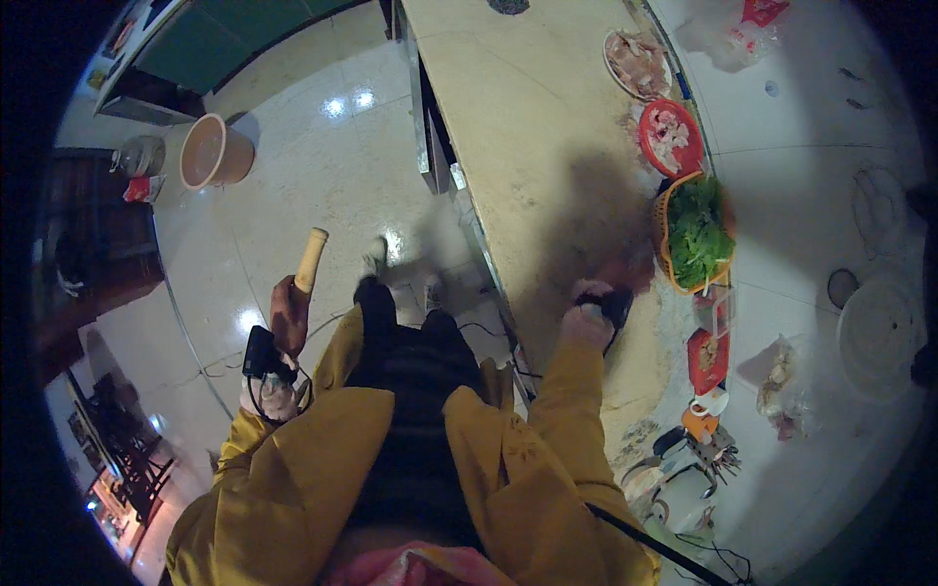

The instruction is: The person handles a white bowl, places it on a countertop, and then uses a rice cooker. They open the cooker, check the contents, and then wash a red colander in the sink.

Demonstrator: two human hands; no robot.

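Note:
My left hand is closed around a pale wooden rod, perhaps a rolling pin, held over the tiled floor left of my legs. A small black device is strapped at that wrist. On the other side, my right hand reaches over the tan countertop; it is blurred and in shadow, so its fingers cannot be made out. Nearest to it stands an orange basket of leafy greens. Beyond lie a red bowl with pale chopped pieces and a white plate with sliced meat, it seems.
Along the wall, a red tray, an orange item and a holder with utensils line the counter's back edge. A peach-coloured bucket stands on the floor. An open drawer juts out under the counter.

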